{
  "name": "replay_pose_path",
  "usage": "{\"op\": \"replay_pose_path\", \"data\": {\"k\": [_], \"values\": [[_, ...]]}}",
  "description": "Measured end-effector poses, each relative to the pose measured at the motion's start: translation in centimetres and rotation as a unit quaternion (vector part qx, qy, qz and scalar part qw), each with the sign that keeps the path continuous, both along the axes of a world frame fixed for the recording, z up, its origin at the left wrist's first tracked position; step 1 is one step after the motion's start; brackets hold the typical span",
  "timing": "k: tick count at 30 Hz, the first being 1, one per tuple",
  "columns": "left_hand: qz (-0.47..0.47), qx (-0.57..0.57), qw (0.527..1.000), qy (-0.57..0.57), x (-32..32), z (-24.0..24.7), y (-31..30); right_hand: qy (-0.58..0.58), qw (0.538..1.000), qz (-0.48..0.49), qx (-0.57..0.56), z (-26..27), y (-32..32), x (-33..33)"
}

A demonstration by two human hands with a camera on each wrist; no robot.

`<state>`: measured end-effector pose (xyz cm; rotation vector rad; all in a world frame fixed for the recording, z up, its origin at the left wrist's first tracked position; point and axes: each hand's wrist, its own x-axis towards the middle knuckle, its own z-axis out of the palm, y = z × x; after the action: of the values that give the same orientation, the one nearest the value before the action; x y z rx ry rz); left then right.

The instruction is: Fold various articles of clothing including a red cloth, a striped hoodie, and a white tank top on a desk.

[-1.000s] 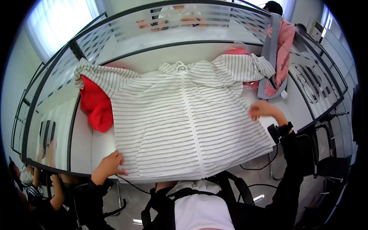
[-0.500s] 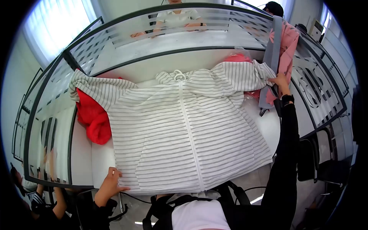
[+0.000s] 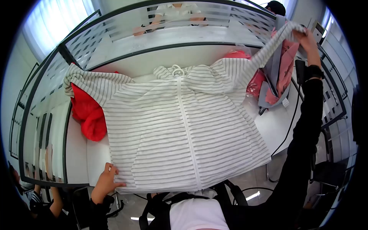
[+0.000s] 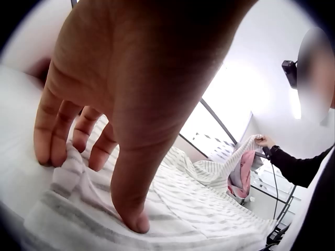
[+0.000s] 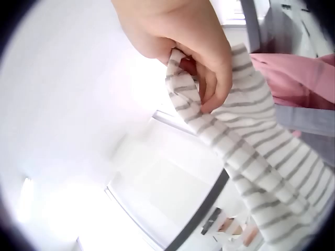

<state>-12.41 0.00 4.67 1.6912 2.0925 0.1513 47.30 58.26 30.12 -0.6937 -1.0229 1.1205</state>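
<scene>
Striped jacket [image 3: 165, 126] lies spread on the counter [image 3: 274, 124], hem along the near edge; my left hand [image 3: 104, 184] rests on it by the near left corner, fingers and thumb spread, while my right hand [image 3: 306, 41] pinches the end of one sleeve [image 3: 268, 49], held up near the far right corner. I'd press the hem lightly and draw the sleeve out gently, else the body could skew. Right wrist view shows the cuff [image 5: 183, 89] bunched in my grip, too blurry from the head; only left wrist shows the fold [image 4: 72, 157] among my left fingers [image 4: 102, 149].

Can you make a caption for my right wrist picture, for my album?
The right hand grips a striped sleeve up near some pink cloth.
</scene>
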Motion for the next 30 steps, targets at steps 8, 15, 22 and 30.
{"op": "replay_pose_path", "data": {"k": [8, 15, 22, 30], "values": [[0.004, -0.001, 1.000, -0.013, -0.4, -0.2, 0.0, -0.135, 0.888, 0.395, 0.193, 8.3, -6.8, -7.1], [0.010, 0.000, 1.000, -0.015, -0.2, 0.0, 0.3, -0.229, 0.894, 0.273, 0.271, 1.6, -23.6, -23.6], [-0.011, -0.037, 0.999, 0.024, -0.1, 1.6, 0.5, -0.483, 0.503, 0.681, 0.224, -10.7, -25.6, -27.0], [-0.232, 0.117, 0.966, -0.010, 5.3, 4.8, 9.6, -0.677, 0.628, 0.291, 0.251, -19.7, -9.6, -21.3]]}}
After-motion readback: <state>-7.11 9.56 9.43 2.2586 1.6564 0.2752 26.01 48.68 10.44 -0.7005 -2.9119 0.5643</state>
